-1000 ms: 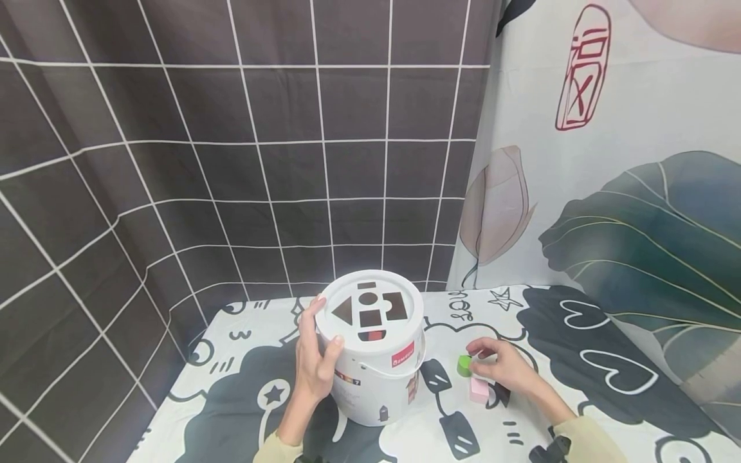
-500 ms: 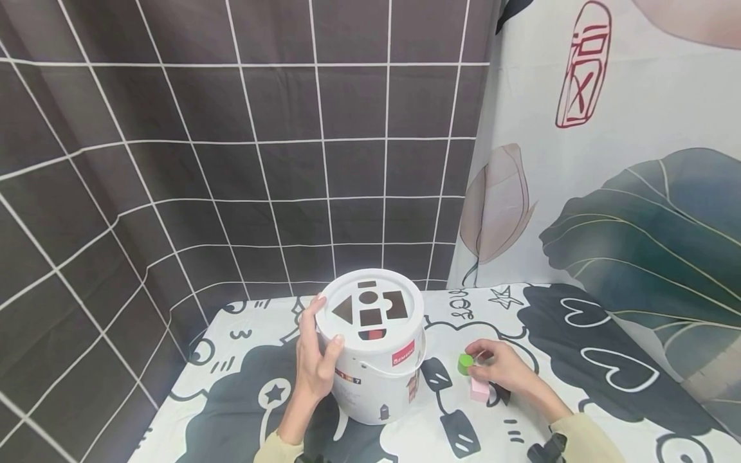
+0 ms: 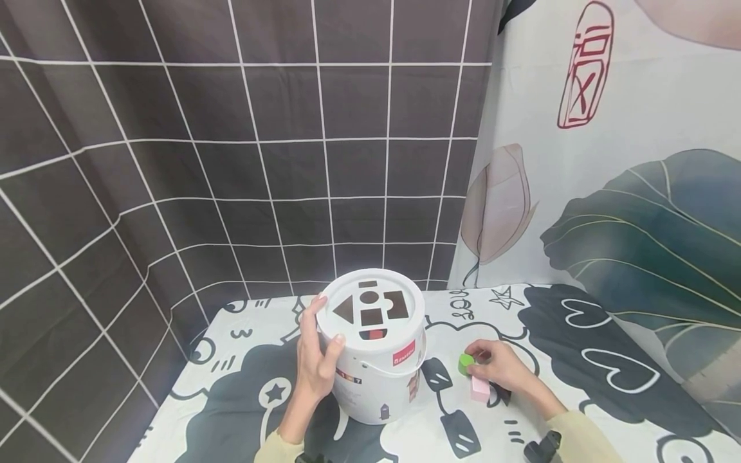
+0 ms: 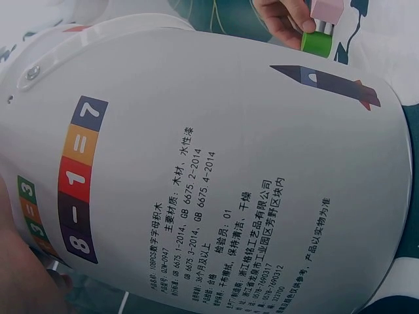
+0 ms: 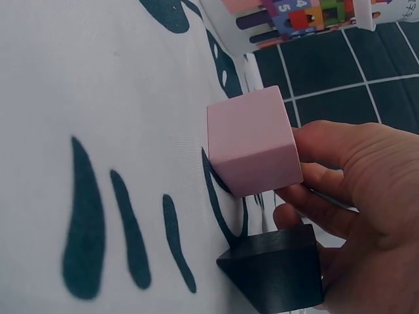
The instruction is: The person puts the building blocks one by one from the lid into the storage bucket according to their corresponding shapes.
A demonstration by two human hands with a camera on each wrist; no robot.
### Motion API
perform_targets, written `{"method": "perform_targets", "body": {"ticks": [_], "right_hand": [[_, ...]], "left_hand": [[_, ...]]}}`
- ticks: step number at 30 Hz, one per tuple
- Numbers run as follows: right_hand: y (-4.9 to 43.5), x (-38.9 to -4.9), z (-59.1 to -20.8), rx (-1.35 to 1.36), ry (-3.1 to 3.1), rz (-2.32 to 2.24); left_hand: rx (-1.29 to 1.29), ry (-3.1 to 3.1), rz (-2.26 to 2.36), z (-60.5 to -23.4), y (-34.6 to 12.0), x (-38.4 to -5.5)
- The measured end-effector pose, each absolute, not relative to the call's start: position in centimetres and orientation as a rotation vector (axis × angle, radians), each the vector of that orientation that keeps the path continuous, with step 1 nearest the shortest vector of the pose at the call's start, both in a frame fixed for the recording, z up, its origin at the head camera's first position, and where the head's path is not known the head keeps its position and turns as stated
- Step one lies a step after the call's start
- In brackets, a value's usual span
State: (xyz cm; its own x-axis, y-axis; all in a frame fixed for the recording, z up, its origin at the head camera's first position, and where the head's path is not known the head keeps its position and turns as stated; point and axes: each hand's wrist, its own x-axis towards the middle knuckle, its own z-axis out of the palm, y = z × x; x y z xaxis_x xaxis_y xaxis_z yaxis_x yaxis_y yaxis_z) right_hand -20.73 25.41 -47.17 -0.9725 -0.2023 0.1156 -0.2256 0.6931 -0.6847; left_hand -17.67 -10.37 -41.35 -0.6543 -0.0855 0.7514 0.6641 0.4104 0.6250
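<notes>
A white bucket [image 3: 376, 386] stands on the patterned cloth, its white lid [image 3: 409, 290] cut with shaped holes. My left hand [image 3: 317, 370] rests against its left side, with spread fingers and thumb on the lid's edge. Right of the bucket, my right hand [image 3: 505, 366] pinches a green block [image 3: 466, 364] between thumb and fingertips. A pink block [image 3: 480, 389] sits just in front of the green one, beneath the thumb. In the right wrist view a dark block [image 5: 278, 265] with a pointed end lies beside the pink block, under the curled fingers.
Something red [image 3: 376, 334] shows through the lid's front slot. The bucket's white handle [image 3: 399, 372] hangs down its front right. Behind the cloth rises a dark gridded curtain [image 3: 289, 193], with a pale leaf-printed one [image 3: 625, 212] at right.
My right thumb and fingers have closed in slightly on the green block. My left hand and the bucket have stayed in place.
</notes>
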Motion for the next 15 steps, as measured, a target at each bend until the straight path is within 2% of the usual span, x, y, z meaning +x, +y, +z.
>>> {"method": "perform_targets", "body": {"ticks": [15], "right_hand": [[26.3,-21.1,-45.0,0.331,-2.826,1.146]], "left_hand": [[-0.499,-1.930,-1.280,-41.4,-10.4,-17.7]]}}
